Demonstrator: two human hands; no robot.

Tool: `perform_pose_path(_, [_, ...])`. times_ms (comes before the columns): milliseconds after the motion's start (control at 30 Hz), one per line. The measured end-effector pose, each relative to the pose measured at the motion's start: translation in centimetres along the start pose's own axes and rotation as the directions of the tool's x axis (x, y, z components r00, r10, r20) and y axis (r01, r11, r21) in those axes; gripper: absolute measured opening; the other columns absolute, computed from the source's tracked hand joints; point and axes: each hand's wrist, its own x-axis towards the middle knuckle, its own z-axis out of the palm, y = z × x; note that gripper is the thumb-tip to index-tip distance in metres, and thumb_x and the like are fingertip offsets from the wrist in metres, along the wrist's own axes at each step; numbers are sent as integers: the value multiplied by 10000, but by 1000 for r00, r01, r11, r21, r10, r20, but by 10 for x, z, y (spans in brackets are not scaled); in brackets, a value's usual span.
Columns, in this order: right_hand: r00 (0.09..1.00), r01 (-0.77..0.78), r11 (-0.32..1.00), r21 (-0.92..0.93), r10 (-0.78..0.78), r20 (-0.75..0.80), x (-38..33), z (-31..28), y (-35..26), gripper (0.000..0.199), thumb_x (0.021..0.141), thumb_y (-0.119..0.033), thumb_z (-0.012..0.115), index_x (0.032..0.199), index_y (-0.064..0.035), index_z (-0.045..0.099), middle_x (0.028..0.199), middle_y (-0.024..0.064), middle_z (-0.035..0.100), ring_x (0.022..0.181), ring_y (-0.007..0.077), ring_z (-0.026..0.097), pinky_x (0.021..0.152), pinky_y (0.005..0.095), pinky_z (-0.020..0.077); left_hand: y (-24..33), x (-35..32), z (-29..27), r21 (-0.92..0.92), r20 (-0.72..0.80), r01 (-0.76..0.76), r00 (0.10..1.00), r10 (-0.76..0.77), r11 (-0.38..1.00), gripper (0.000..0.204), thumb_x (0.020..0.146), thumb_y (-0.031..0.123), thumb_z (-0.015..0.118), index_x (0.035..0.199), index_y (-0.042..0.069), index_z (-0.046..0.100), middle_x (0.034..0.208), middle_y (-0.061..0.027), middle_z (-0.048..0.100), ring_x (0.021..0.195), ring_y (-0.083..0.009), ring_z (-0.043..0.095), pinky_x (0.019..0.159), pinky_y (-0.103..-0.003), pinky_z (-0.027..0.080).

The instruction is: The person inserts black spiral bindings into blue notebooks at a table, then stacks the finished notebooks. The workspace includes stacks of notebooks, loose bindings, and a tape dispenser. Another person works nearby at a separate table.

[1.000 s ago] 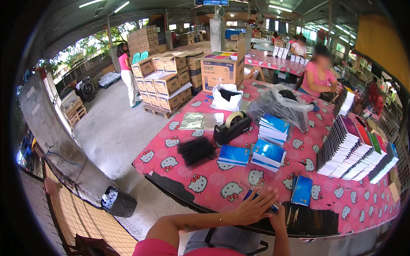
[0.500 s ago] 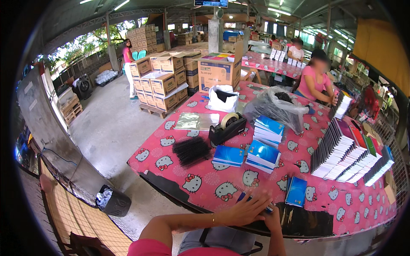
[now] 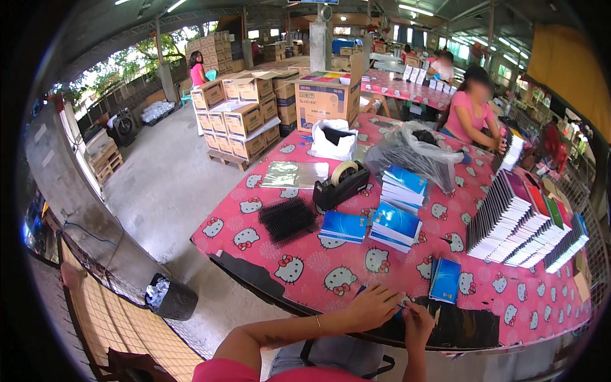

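Observation:
At the near table edge, my left hand (image 3: 374, 308) is bent over a narrow blue item (image 3: 361, 290), probably a notebook, mostly hidden beneath my fingers. Close on its right, my right hand (image 3: 417, 319) has its thumb and fingertips pinched together at the item's end; what they grip is too small to make out. To the right of my hands lies a blue spiral notebook (image 3: 445, 280). Beyond them sit a flat blue notebook (image 3: 342, 226), two small stacks of blue notebooks (image 3: 394, 224) (image 3: 403, 184) and a pile of black binding coils (image 3: 287, 220).
A black tape dispenser (image 3: 342, 184), clear plastic sleeves (image 3: 294, 174), a white bag (image 3: 333, 140) and a large clear bag (image 3: 417, 156) lie farther back. Tall notebook stacks (image 3: 509, 219) fill the right side. A co-worker (image 3: 471, 118) handles notebooks there. Cartons (image 3: 245, 121) stand beyond the table.
My right hand has come out from under my left, its fingertips now pinched beside it. My left fingers have bent more. The far-left person has shifted behind the cartons.

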Motion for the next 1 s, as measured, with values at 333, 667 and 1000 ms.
perform_pose_path(333, [991,-119,992,47,121,-51,-3,10,-1,289,864,70,683,1149,28,661,991,75,693,866,98,631,718,223,514,-2,10,-13,39,-3,-4,1000,4,999,394,864,224,679,1225,99,579,1161,-82,595,1106,-292,554,1069,-476,343])
perform_pose_path(667, [997,-32,992,121,40,-59,-4,17,7,243,909,50,655,1151,25,640,1018,47,659,894,82,597,794,215,484,-5,11,-13,77,73,-40,997,35,996,283,902,216,642,1160,103,607,1093,-75,625,1060,-257,588,1071,-489,340])
perform_pose_path(1000, [995,-92,972,215,97,-13,-1,13,8,206,940,-48,675,1132,25,655,978,44,670,888,87,611,800,222,492,-10,15,-15,70,48,-51,998,48,996,304,878,258,682,1146,124,629,1018,-45,649,1000,-249,609,1017,-463,387])
